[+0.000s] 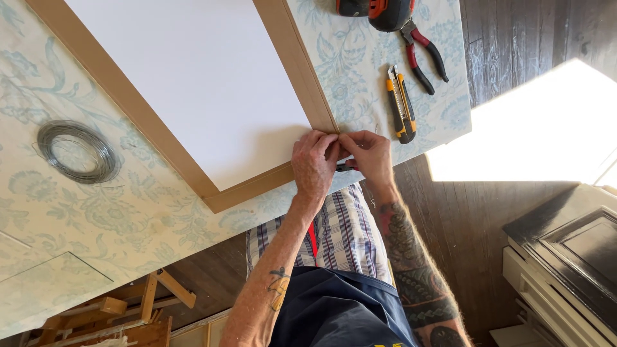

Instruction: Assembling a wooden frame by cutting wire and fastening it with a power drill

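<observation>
At the far left of the table, a coil of grey wire [77,151] lies on the pale floral tablecloth [96,218], well apart from everything else. Below the table's near edge, a wooden easel or frame of slats [138,305] stands on the dark plank floor [514,38].

A large picture frame [144,119] lies face down across the cloth, its brown wooden border surrounding a white backing board [199,77]. Its near right corner reaches the table edge, and both hands meet there.

The left hand [313,164] rests on that corner, fingers curled down and pressing on the wood where the side and bottom rails join. The right hand [367,156] sits just beside it, touching it, with thumb and fingertips pinched closed toward the same spot. A small dark object [346,166] shows between the hands, possibly a tool or fitting; which hand holds it is hard to tell, as the fingers hide most of it.

Right of the hands, a yellow and black utility knife [402,106] lies on the cloth, near the frame's edge. Above it are red-handled pliers [424,54], and an orange and black power tool [379,9] touches the top border of the view.
</observation>
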